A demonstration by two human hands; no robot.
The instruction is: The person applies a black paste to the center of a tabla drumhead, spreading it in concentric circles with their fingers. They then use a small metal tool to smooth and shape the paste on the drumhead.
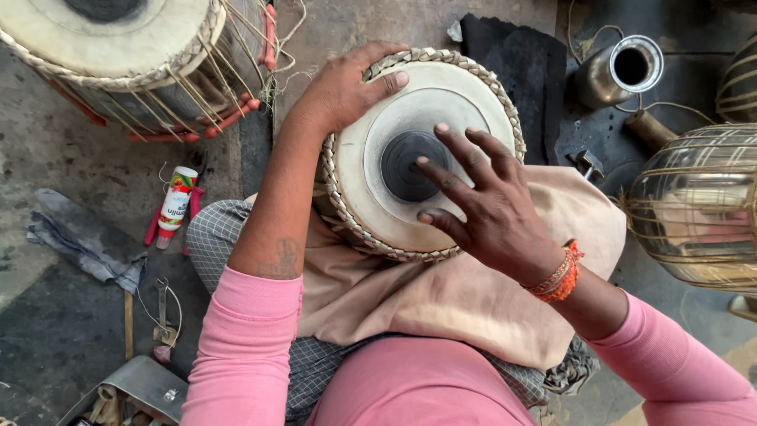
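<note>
A small hand drum (378, 197) with a pale skin, a black centre disc (398, 162) and a braided rim lies tilted in my lap on a beige cloth (441, 292). My left hand (343, 87) grips the drum's upper left rim, thumb lying on the skin. Spread fingers of my right hand (481, 201) rest over the skin, fingertips touching the black disc and the pale ring around it. An orange thread band circles my right wrist.
A larger drum (118, 55) with rope lacing stands at the top left. A shiny metal drum shell (694, 205) sits at the right, a small metal vessel (623, 71) above it. A glue tube (175, 201), rag (79, 237), tools and a metal tray (134, 386) lie on the floor at left.
</note>
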